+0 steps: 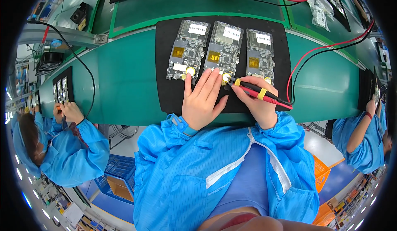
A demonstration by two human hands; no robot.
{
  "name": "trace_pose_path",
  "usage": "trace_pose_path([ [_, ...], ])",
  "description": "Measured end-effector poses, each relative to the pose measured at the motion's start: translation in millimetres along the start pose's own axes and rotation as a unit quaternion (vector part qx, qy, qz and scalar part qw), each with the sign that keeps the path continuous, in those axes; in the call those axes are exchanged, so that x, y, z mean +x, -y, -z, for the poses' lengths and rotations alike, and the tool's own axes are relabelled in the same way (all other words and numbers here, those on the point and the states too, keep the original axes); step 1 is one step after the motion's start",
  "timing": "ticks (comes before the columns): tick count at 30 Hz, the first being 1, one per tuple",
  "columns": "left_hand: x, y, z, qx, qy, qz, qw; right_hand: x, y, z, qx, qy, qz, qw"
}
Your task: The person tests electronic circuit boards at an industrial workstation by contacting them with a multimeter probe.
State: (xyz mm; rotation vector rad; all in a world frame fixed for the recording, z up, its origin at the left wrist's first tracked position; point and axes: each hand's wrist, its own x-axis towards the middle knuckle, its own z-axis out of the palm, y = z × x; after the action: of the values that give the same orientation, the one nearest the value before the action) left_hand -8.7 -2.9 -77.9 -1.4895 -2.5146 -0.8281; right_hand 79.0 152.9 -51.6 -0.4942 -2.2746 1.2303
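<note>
"Green bench surface: state the layout, left to right."

"Far left: a co-worker in a blue smock. Nearer the middle, a black mat carries three upright-set circuit boards in a row: left board, middle board, right board."

"State of the left hand?"

"Palm down, fingers extended, grasping nothing. Its index fingertip is at the round yellow-rimmed part of the left board; the neighbouring fingers reach the lower end of the middle board."

"State of the right hand?"

"Closed around a black probe and a red probe, banded together in yellow. Tips point leftward at the matching round part on the middle board; contact appears likely but is too small to confirm."

"Remaining items?"

"Red and black leads curve at right. Far right: a second co-worker."
</note>
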Motion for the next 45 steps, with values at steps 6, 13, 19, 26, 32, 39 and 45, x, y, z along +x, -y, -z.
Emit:
trace_pose_path([
  [6, 2, -1, 3, 0.002, 0.0, 0.001, 1.0, 1, 0, 1, -0.037, -0.008, 0.036, 0.999],
  [13, -1, -2, 2, 0.0, 0.001, -0.002, 1.0, -4, 0, 2, -0.028, -0.01, 0.033, 0.999],
  [19, 1, -3, 2, 0.001, -0.005, -0.004, 1.0, -3, -3, 2, -0.018, -0.017, 0.048, 0.999],
  [26, 3, 0, 9, -0.036, -0.003, 0.024, 0.999, 0, -1, 4, -0.022, -0.005, 0.038, 0.999],
  [32, 6, 22, 31, 0.066, -0.026, 0.181, 0.981, -6, 8, 12, 0.174, 0.002, -0.035, 0.984],
  [39, -15, 7, 41, 0.098, 0.001, 0.16, 0.982, 6, 33, 12, 0.115, 0.09, -0.009, 0.989],
  [45, -17, 12, 42, 0.098, -0.016, 0.158, 0.982, 14, 34, -15, 0.128, 0.115, -0.041, 0.984],
])
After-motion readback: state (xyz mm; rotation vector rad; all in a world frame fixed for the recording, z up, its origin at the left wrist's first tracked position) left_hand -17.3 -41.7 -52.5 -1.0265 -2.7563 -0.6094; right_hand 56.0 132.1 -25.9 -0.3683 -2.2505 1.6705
